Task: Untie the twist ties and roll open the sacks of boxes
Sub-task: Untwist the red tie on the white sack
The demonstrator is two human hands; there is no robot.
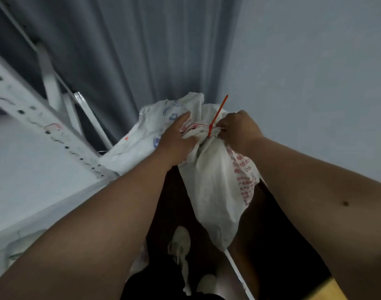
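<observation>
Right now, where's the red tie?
Head view, centre: the red tie cinches the neck of the white sack, between the left hand and right hand, its tail pointing up.

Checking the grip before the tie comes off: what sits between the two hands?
In the head view, the sack's bunched neck, cinched by the red tie, lies between the left hand and right hand.
</observation>
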